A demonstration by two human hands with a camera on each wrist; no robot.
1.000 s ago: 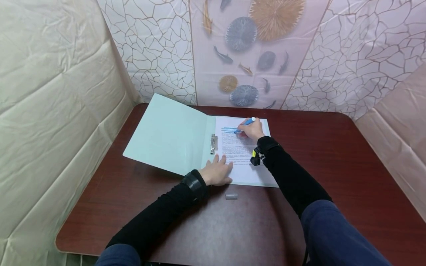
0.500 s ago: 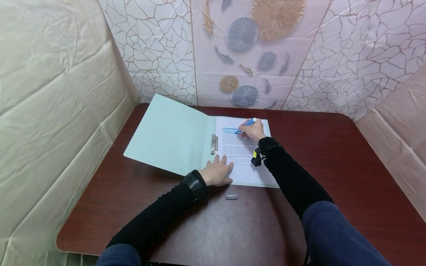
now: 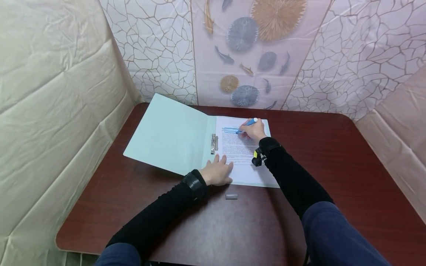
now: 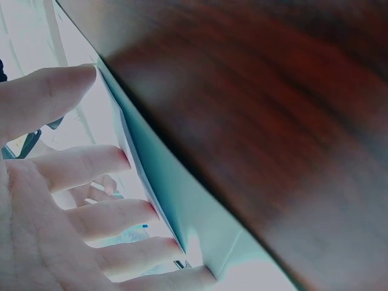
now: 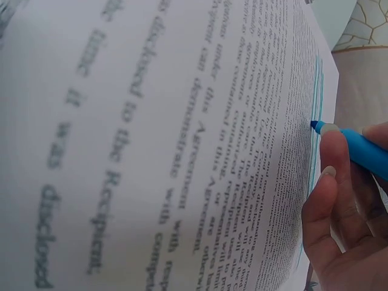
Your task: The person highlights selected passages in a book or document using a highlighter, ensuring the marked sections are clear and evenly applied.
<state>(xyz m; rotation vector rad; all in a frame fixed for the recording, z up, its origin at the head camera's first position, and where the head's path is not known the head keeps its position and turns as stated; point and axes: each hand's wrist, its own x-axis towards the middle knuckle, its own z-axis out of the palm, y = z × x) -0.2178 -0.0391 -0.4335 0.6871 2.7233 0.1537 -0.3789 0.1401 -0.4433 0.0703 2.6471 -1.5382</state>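
Near the top of the printed page (image 3: 241, 171), the blue marker (image 3: 249, 122) is pinched by the right hand (image 3: 254, 130), its long axis slanting left to the blue lines (image 3: 229, 130), while the lower left corner is covered by the spread left hand (image 3: 217, 172).

Blue marker (image 5: 365, 151), uncapped, slanted in my right hand (image 3: 254, 130); printed sheet (image 3: 235, 146), blue-lined near top, lying in open pale-green folder (image 3: 173, 135).

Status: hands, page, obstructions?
Right hand grips blue marker, tip at printed page by the blue lines. Left hand spread over page's lower left. Small grey cylinder on table, off the folder; nothing seen blocking the marker.
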